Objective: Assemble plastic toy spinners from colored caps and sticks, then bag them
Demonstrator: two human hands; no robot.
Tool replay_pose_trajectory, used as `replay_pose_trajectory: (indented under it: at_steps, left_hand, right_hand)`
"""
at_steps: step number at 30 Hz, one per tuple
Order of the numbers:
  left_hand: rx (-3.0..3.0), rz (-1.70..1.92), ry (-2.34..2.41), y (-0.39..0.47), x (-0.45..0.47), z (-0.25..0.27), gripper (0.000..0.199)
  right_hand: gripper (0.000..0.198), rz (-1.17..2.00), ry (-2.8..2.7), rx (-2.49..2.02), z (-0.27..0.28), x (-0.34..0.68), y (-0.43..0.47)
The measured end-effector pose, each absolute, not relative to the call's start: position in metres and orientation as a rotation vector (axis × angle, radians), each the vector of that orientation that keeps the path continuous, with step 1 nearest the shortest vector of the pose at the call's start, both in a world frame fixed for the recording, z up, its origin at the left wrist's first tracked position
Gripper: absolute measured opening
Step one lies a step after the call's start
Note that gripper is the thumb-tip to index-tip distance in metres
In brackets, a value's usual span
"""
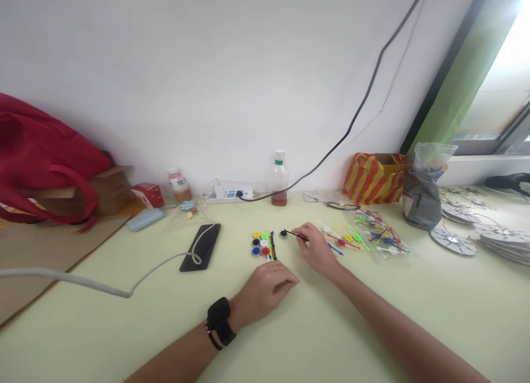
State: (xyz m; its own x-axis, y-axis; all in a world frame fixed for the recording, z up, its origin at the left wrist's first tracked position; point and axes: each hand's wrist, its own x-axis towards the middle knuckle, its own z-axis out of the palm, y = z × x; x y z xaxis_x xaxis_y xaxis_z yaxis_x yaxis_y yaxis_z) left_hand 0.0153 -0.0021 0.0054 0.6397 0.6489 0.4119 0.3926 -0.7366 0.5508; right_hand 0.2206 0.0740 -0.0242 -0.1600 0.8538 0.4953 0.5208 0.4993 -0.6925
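Right hand [313,245] pinches black arrow [295,235] by disc [284,235]
The arrow slants rightward from disc to fingertips; the left hand [265,286], farther from disc, curls on its near side, grip unclear.

The small discs [256,251] look plastic, the tabletop [103,328] smooth, the red bag [45,140] matt cloth.

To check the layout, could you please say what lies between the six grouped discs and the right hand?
The head view shows coloured pointers, a separate black disc, and the black pointer in the right hand.
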Motion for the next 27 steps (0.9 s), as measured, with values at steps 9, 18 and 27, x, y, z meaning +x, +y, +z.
replay_pose_trajectory:
  at_steps: [9, 18, 27]
  left_hand:
    - [2.406, 0.895, 0.854, -0.004, 0.015, 0.005, 0.015]
    - [2.409, 0.96, 0.927, -0.003, 0.014, 0.006, 0.015]
    - [2.536, 0.945, 1.151, -0.007, 0.013, 0.008, 0.039]
  right_hand:
    - [0.036, 0.393, -1.937, -1.243, -0.03, 0.215, 0.078]
    - [0.037, 0.301, -2.084, -1.374, -0.012, 0.211, 0.068]
    - [0.019, 0.427, -2.268, -1.455, 0.027, 0.22, 0.02]
